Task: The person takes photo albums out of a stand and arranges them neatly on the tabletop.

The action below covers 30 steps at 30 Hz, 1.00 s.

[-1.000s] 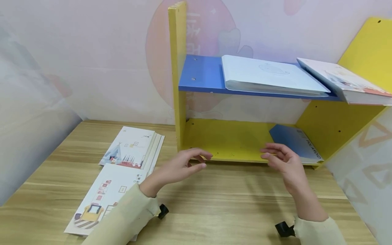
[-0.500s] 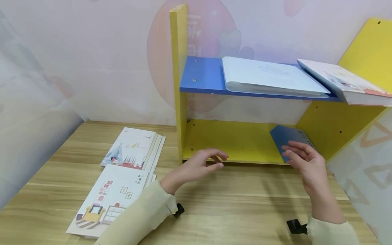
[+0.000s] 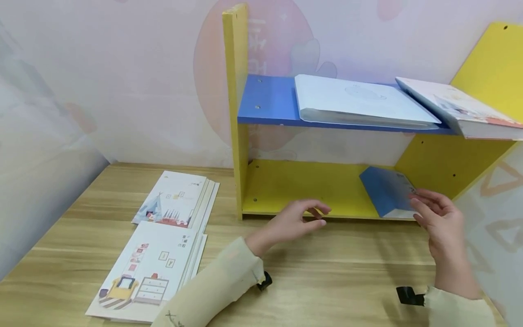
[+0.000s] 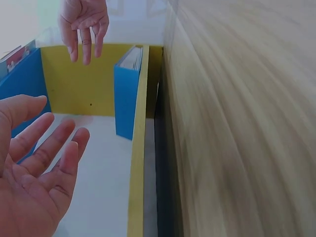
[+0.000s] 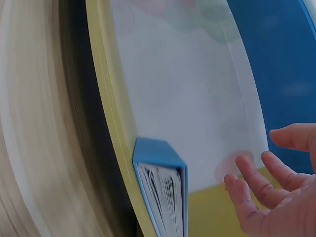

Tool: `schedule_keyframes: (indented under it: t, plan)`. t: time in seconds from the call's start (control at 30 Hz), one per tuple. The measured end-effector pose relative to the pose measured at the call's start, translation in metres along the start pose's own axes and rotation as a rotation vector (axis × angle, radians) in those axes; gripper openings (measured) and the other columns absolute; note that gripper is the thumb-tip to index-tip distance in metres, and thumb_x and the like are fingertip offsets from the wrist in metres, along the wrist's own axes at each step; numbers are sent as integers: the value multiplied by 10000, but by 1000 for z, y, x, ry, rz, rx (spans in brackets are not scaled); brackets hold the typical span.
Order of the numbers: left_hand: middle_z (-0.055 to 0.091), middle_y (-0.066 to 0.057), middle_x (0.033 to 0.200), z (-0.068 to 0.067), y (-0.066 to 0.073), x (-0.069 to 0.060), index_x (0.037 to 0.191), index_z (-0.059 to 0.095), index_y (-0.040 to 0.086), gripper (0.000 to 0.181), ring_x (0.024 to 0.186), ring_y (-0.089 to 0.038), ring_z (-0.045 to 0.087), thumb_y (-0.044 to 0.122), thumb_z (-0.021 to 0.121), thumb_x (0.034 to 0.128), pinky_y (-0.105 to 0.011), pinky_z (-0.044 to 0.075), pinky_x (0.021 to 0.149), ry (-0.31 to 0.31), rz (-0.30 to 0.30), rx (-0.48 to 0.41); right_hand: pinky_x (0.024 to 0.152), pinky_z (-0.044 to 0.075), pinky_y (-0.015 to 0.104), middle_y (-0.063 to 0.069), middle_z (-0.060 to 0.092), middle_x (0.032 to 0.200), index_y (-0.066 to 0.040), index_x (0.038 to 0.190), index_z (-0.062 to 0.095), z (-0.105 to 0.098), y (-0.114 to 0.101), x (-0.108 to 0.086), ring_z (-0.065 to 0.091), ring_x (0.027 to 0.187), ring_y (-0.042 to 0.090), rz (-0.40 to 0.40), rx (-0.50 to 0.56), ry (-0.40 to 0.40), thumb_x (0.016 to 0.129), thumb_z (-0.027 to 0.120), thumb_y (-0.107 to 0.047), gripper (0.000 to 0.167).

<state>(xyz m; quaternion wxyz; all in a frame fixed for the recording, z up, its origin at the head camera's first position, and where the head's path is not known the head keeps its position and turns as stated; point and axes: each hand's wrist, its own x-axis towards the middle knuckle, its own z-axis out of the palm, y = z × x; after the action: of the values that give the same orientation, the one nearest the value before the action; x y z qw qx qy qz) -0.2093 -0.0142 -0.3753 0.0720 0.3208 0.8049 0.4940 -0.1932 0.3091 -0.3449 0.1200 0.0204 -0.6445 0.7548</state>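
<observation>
A blue photo album (image 3: 384, 190) lies on the yellow bottom board (image 3: 302, 186) of a small shelf, at its right end. Its page edges show in the right wrist view, where the blue cover (image 5: 160, 152) is apart from my right hand (image 5: 284, 192). From the head, that right hand (image 3: 443, 227) overlaps the album's near right corner, fingers loosely bent and holding nothing. My left hand (image 3: 292, 221) hovers before the bottom board's front edge, fingers relaxed, touching nothing. The left wrist view has both hands apart from the upright-looking album (image 4: 127, 96).
On the blue upper board (image 3: 267, 97) lie a pale blue album (image 3: 363, 100) and a thick illustrated book (image 3: 474, 106), which overhangs the front. Two piles of white illustrated books, a rear pile (image 3: 175, 197) and a front pile (image 3: 143, 272), lie on the wooden table (image 3: 318, 281) at left.
Both hands have moved right along the shelf front. The right hand has gone from left of the blue album to its near right corner. The books and albums have stayed put.
</observation>
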Motion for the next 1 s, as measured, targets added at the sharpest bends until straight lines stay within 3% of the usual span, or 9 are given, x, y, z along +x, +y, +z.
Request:
schedule_keyframes:
  t: [0.2, 0.5, 0.8, 1.0]
  plan:
    - [652, -46, 1299, 14, 5, 20, 1289, 627, 104, 320, 1075, -58, 628, 178, 643, 979, -169, 526, 840, -1, 14, -39, 655, 528, 127, -138, 749, 924, -210, 1067, 692, -16, -2, 6, 678, 854, -22, 47, 19, 51, 929, 643, 17, 270]
    - [652, -48, 1296, 34, 8, 42, 1311, 612, 82, 345, 1056, -57, 633, 166, 641, 978, -129, 518, 807, -14, 49, -20, 647, 545, 144, -129, 740, 910, -214, 1018, 718, -39, 0, 11, 702, 816, -12, 120, 93, 112, 921, 640, 34, 277]
    - [663, -30, 1270, 53, 9, 56, 1293, 627, 78, 337, 1014, -30, 633, 145, 659, 964, -126, 518, 772, -8, 29, -82, 620, 551, 156, -121, 727, 868, -213, 1001, 713, -51, 1, 8, 708, 762, 9, 175, 101, 174, 926, 641, 20, 255]
    - [665, -53, 1269, 64, 7, 65, 1283, 633, 72, 329, 986, -21, 634, 134, 661, 961, -129, 508, 801, -2, -3, -130, 607, 539, 147, -142, 714, 849, -230, 1018, 692, -57, 6, 10, 694, 758, -12, 192, 39, 200, 914, 676, -16, 238]
